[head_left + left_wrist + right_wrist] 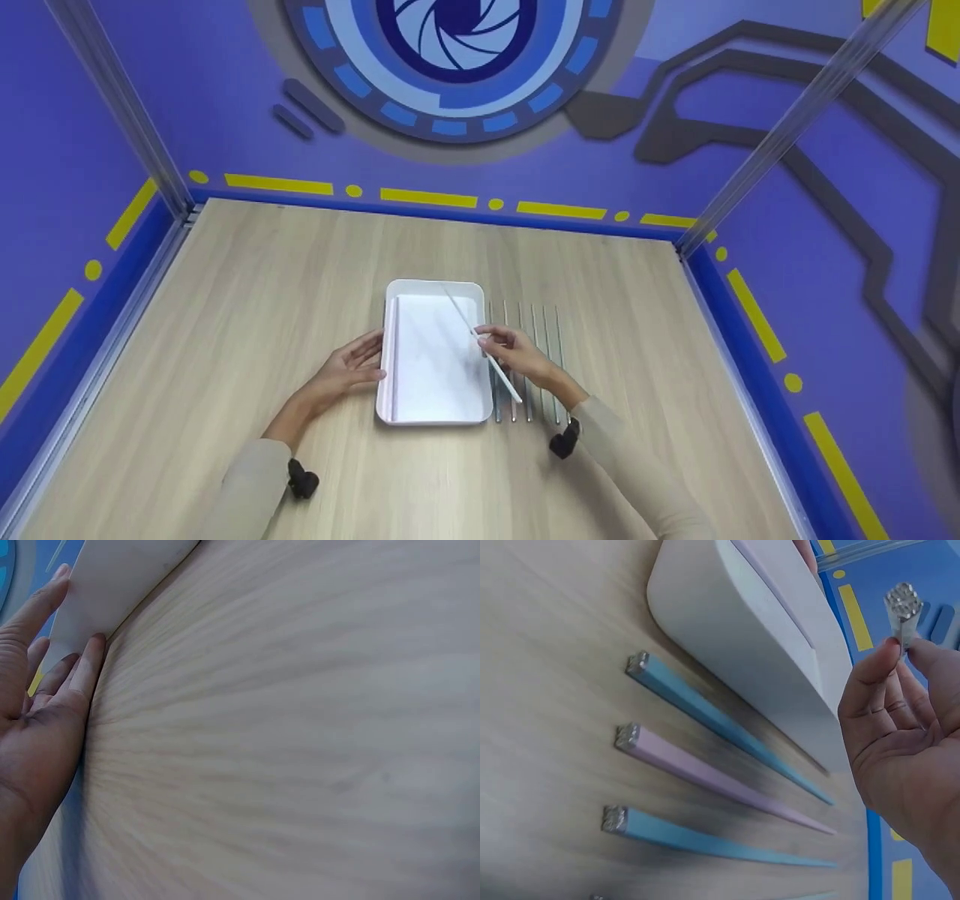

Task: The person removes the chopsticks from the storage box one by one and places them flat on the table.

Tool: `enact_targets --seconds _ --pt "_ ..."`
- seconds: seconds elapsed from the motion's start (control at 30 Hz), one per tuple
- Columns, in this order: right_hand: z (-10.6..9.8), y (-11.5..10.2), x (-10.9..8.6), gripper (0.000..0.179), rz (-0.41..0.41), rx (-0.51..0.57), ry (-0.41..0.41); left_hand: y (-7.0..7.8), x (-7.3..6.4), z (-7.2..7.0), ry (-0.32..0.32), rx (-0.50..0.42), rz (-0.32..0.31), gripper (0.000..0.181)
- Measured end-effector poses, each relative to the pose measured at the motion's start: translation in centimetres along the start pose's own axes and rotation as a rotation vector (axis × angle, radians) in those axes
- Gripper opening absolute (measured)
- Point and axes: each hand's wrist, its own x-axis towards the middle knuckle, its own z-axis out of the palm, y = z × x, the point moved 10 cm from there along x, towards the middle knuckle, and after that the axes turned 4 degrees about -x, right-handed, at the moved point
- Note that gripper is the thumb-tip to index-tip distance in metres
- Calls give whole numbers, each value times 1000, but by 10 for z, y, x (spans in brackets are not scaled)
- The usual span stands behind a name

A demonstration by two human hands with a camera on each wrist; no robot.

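- Right hand (523, 357) pinches a white chopstick (505, 379) above the tray (420, 287); slack fingers could drop it.
- Left hand (339, 380), fingers extended, touches the tray's left; pushing could jostle chopsticks (705, 710) at right.

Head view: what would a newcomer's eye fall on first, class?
Probably the big round emblem on the back wall. Below it, the left hand touches a white tray on the table. The right hand pinches a chopstick over the tray's right edge, near a row of chopsticks.
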Motion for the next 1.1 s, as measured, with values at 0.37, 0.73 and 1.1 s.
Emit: enact_targets --seconds 0.37,0.73,1.1 --pt "-16 11 -14 45 -7 92 33 -1 0 0 4 11 -6 86" --pt "-51 27 -32 48 -30 142 98 -2 0 -2 11 25 0 86" --pt "-100 49 -56 46 14 93 269 -2 0 -1 13 29 1 87"
